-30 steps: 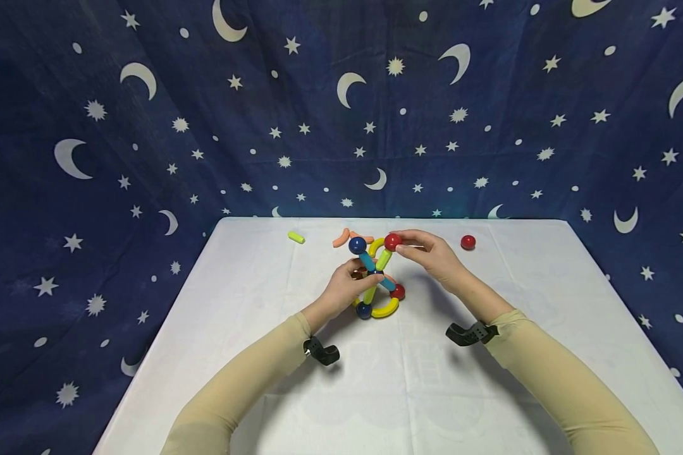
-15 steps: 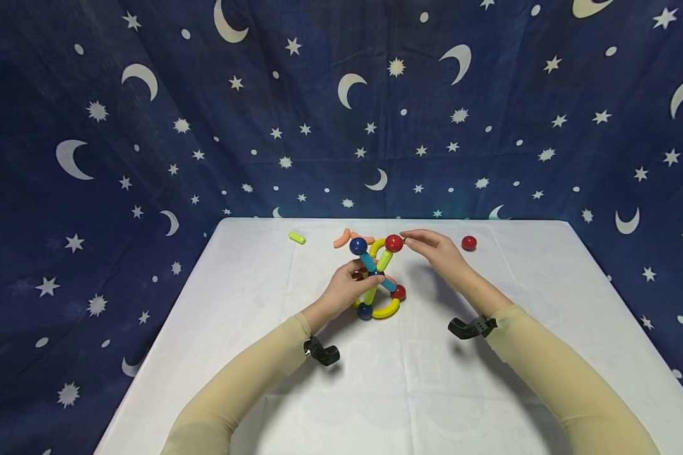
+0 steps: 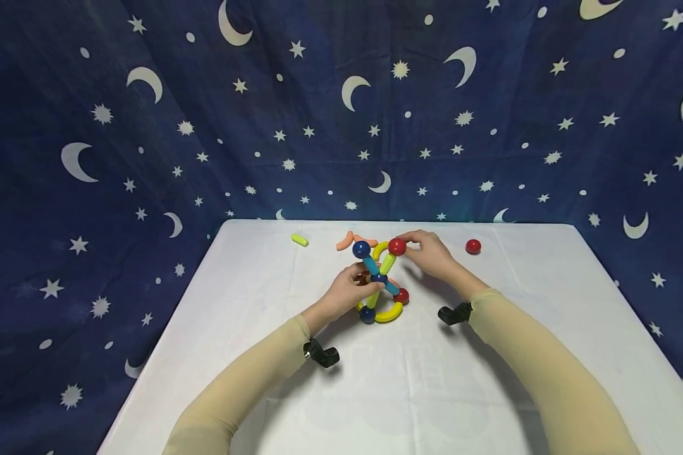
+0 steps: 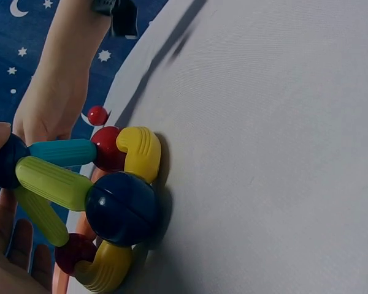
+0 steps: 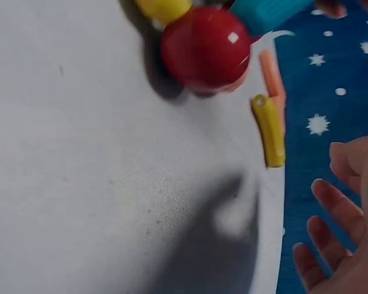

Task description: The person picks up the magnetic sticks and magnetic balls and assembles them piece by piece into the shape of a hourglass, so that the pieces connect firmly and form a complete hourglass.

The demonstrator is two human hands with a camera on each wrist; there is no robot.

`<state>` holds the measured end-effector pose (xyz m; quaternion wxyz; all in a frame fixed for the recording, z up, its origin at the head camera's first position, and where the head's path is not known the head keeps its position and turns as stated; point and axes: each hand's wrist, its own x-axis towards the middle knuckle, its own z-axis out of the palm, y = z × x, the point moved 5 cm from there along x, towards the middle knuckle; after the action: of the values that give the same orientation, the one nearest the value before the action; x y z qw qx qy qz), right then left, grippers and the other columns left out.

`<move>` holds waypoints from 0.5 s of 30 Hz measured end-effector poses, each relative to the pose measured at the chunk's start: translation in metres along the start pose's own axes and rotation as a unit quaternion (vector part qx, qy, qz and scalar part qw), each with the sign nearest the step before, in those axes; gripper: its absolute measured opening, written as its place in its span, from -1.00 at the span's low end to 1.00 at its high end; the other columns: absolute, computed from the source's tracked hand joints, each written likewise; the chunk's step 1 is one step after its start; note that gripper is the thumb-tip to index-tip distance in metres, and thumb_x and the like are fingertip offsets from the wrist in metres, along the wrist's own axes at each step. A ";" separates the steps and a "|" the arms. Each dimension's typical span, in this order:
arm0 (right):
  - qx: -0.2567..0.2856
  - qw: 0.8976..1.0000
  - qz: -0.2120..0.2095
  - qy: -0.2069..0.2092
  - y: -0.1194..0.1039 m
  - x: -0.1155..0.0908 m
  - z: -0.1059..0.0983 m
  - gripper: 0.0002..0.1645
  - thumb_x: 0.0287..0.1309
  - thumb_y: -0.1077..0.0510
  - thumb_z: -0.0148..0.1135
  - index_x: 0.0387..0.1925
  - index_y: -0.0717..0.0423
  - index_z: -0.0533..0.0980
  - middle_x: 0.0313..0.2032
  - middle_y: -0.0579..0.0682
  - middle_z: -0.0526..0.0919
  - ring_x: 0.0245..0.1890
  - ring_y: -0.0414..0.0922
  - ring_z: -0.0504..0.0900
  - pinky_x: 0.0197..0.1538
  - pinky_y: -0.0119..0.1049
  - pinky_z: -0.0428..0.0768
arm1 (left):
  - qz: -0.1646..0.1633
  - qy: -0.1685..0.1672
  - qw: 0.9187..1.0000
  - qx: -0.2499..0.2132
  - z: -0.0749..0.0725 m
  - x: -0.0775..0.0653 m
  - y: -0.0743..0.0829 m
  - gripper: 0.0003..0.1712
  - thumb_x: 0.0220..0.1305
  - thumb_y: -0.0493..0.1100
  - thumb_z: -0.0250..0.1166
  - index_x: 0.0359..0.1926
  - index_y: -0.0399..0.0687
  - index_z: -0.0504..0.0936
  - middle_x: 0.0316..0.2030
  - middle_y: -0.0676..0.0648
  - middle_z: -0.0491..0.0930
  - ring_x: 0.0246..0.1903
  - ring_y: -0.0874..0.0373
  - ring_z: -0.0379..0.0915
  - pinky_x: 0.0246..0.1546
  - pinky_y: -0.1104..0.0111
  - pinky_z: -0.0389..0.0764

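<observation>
Gripping the model (image 3: 391,287) at its blue hub (image 3: 380,278), the left hand (image 3: 344,293) lies to its left over the table (image 3: 467,392), while the right hand (image 3: 430,254), fingers loosely parted and holding nothing, is nearer the red ball (image 3: 396,246) atop a green rod (image 3: 387,264) slanting up rightward.

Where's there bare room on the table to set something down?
Bare tabletop lies between left sleeve and right sleeve, and from the loose red ball to the right edge. It's crowded around the toy structure: left hand, right hand, peach pieces.
</observation>
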<state>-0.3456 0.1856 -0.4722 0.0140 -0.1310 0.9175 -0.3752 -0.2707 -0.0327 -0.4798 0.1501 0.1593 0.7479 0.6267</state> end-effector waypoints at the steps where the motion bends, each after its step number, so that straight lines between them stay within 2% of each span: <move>1: -0.026 1.000 -0.004 -0.002 -0.001 0.003 0.002 -0.54 0.36 0.07 0.23 0.24 0.05 0.58 0.27 0.11 0.56 0.30 0.17 0.37 0.30 0.24 0.35 | -0.001 -0.001 1.000 -0.002 0.000 0.000 0.000 -0.47 0.32 -0.07 0.43 0.29 0.00 0.60 0.08 -0.03 0.62 0.06 -0.04 0.47 0.09 0.15 0.52; 4: -0.085 0.996 -0.014 -0.007 -0.005 0.012 0.009 -0.49 0.27 0.16 0.27 0.26 0.04 0.58 0.26 0.12 0.56 0.29 0.19 0.34 0.31 0.23 0.32 | -0.004 -0.002 1.000 -0.004 0.000 -0.001 0.001 -0.47 0.32 -0.06 0.42 0.29 0.00 0.60 0.05 -0.03 0.63 0.06 -0.04 0.47 0.10 0.13 0.52; 7: -0.113 0.993 -0.023 -0.018 -0.008 0.020 0.017 -0.45 0.22 0.19 0.34 0.27 0.05 0.57 0.25 0.13 0.57 0.26 0.19 0.37 0.32 0.19 0.32 | -0.006 -0.001 1.000 0.003 0.001 -0.002 0.001 -0.46 0.32 -0.04 0.42 0.29 0.01 0.60 0.04 -0.02 0.63 0.05 -0.03 0.48 0.11 0.12 0.51; 15: -0.157 0.986 -0.043 -0.031 -0.012 0.033 0.035 -0.50 0.33 0.05 0.34 0.26 0.04 0.59 0.21 0.12 0.62 0.21 0.18 0.42 0.30 0.17 0.33 | -0.013 0.003 1.000 0.011 -0.001 -0.002 -0.002 -0.47 0.31 0.01 0.42 0.27 0.05 0.60 0.03 0.00 0.63 0.06 -0.02 0.48 0.14 0.07 0.50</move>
<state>-0.3703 0.1454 -0.4867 0.0055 -0.1826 0.9578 -0.2222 -0.2693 -0.0346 -0.4810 0.1539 0.1494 0.7569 0.6173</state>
